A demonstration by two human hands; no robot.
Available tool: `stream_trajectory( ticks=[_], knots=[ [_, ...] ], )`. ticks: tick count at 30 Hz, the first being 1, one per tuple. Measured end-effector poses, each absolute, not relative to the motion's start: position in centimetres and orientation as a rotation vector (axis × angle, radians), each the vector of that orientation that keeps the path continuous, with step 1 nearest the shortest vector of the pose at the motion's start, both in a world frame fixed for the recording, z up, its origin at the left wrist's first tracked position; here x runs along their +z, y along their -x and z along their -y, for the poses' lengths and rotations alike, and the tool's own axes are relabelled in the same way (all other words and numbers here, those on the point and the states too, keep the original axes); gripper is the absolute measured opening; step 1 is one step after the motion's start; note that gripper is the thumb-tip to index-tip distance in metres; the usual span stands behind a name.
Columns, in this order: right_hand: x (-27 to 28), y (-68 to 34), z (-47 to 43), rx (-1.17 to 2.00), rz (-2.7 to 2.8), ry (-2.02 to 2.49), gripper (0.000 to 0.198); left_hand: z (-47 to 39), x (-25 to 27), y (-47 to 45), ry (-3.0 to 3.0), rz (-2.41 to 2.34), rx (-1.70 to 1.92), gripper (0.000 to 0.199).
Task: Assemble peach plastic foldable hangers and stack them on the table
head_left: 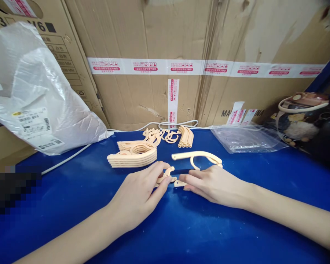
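Note:
My left hand (141, 192) is closed in a pinch on a small curved cream plastic hook piece (170, 170), partly hidden by the fingers. Just to its right, my right hand (221, 185) grips a flat cream plastic arm piece (178, 183); only its holed end shows past the fingertips. The two pieces are close together, with a slight gap between their ends. Behind my right hand lies a longer curved cream plastic arm (194, 154) with a thin curved part beneath it. A neat stack of cream plastic hanger-like parts (132, 160) sits beyond my left hand.
Farther back on the blue table (165, 234) are loose cream hooks (170, 136) and a bundle of curved arms (186, 137). A white cable (143, 127) runs along large cardboard boxes (143, 99). White plastic bag (35, 91) at left; clear bag (247, 139) and dark bag (316, 128) at right.

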State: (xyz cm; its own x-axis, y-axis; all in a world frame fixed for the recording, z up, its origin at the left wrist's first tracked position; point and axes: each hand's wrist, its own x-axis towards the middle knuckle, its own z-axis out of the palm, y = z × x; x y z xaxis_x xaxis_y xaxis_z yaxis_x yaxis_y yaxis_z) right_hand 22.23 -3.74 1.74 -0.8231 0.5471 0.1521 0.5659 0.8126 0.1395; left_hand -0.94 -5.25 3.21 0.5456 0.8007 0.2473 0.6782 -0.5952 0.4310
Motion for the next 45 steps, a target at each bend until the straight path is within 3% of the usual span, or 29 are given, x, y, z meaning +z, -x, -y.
stream_trajectory(
  ticks=[10, 27, 35, 45],
  knots=[
    [2.2, -22.2, 3.6, 0.004, 2.771, 0.933, 0.033, 4.9, 3.2, 0.8, -2.601, -1.159, 0.507, 0.023],
    [2.9, -22.8, 3.8, -0.007, 2.743, 0.950, 0.036, 4.3, 3.4, -0.6, -2.940, -1.203, 0.243, 0.026],
    [3.0, -22.7, 3.6, 0.168, 2.742, 1.027, 0.036, 3.5, 2.3, -0.3, -3.353, -1.089, 0.423, 0.040],
    [3.0, -22.5, 3.7, 0.284, 2.733, 1.016, 0.037, 3.9, 2.2, 0.1, -3.451, -1.091, 0.468, 0.030]
  ],
)
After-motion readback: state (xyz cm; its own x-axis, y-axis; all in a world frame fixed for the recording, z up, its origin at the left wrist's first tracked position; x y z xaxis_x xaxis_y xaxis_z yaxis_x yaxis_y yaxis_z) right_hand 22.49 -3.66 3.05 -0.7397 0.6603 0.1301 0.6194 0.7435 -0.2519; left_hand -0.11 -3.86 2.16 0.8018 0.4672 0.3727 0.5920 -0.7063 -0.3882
